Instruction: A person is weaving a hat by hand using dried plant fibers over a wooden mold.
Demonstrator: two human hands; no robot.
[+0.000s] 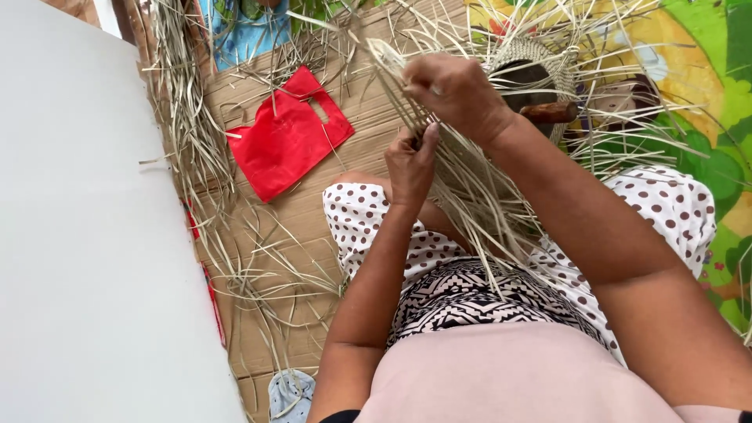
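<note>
Both hands (431,125) clenched on straw strips (470,196)

Bright, even daylight, soft shadows, no glare; slight motion blur, mild wide-angle stretch toward the edges.

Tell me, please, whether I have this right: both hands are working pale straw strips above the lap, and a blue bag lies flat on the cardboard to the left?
Not quite: the bag is red, not blue, as the head view shows. The rest holds: the left hand and right hand grip the straw strips above the lap, and the bag lies flat on the cardboard.
</note>
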